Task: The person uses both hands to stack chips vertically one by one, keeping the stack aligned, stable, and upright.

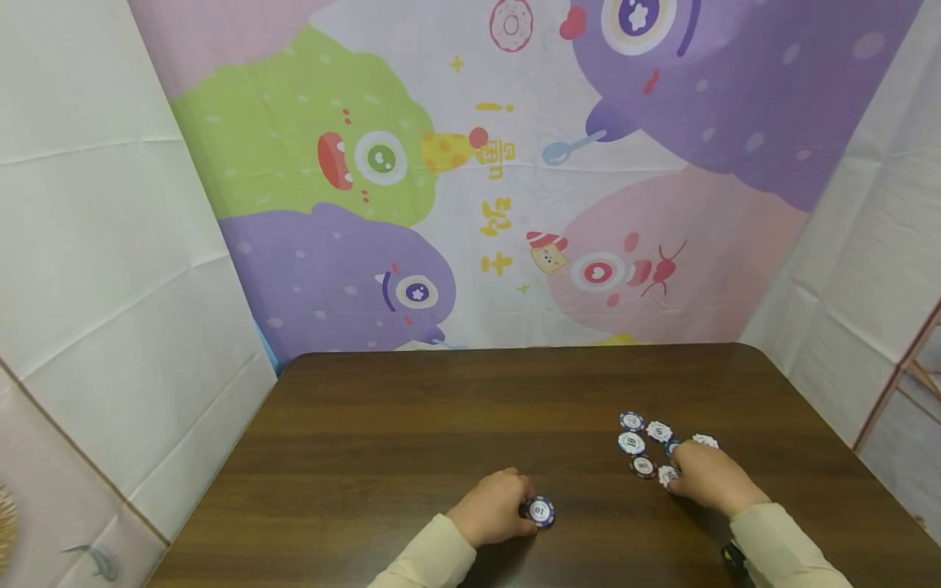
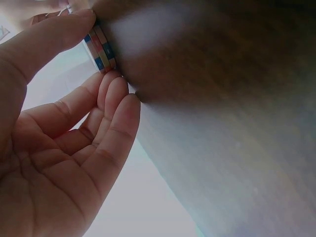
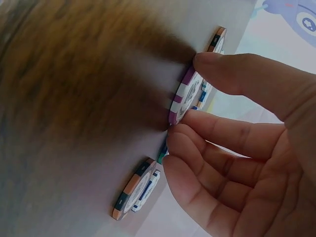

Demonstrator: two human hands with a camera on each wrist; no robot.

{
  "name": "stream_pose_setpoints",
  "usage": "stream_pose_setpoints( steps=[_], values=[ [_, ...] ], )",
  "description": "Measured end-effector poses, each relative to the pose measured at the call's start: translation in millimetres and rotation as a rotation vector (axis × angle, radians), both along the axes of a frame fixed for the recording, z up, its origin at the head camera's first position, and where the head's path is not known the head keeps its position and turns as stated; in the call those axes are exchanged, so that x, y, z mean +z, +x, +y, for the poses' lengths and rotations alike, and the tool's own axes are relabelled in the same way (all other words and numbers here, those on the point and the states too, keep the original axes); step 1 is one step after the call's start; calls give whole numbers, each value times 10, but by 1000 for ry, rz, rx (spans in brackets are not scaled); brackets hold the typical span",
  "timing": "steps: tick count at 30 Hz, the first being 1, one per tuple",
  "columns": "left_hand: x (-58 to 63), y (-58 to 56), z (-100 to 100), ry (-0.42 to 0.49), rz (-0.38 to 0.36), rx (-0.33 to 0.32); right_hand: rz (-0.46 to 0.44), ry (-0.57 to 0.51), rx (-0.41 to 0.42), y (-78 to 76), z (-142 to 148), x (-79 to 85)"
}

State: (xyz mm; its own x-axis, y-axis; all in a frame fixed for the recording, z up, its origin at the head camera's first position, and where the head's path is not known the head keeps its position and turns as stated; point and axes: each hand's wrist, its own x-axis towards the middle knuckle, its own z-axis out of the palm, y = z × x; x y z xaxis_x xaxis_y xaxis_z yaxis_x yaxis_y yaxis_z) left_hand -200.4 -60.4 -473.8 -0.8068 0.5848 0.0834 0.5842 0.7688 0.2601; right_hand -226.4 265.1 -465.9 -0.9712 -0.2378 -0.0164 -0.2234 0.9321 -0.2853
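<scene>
Low over the wooden table, my left hand (image 1: 498, 508) pinches a short stack of poker chips (image 1: 541, 512) between thumb and fingertips. The top chip is blue and white, marked 10. In the left wrist view the stack (image 2: 101, 49) shows its striped edges, with more than one layer. To the right, my right hand (image 1: 711, 475) has thumb and forefinger on opposite sides of a purple-and-white poker chip (image 3: 183, 96); its other fingers curl beside it. That chip (image 1: 667, 476) lies at the near side of a loose group of chips, partly covered by the hand.
Around the right hand lie several chips: a blue one (image 1: 631, 421), a white one (image 1: 659, 431), a light-blue one (image 1: 631, 443), a dark one marked 100 (image 1: 643, 466) and another white one (image 1: 706, 441). A patterned cloth (image 1: 507, 310) hangs behind the table's far edge.
</scene>
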Motion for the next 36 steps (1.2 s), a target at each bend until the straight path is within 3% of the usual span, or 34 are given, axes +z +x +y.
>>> stream_pose_setpoints(
  steps=[24, 31, 36],
  values=[
    [6, 1, 3, -6, -15, 4, 33, -49, 21, -43, -34, 99],
    [10, 0, 4, -13, -19, 8, 141, -49, 77, -41, -162, 181],
    [5, -2, 2, -16, -25, 11, 141, -89, 98, -31, -302, 245]
  ],
)
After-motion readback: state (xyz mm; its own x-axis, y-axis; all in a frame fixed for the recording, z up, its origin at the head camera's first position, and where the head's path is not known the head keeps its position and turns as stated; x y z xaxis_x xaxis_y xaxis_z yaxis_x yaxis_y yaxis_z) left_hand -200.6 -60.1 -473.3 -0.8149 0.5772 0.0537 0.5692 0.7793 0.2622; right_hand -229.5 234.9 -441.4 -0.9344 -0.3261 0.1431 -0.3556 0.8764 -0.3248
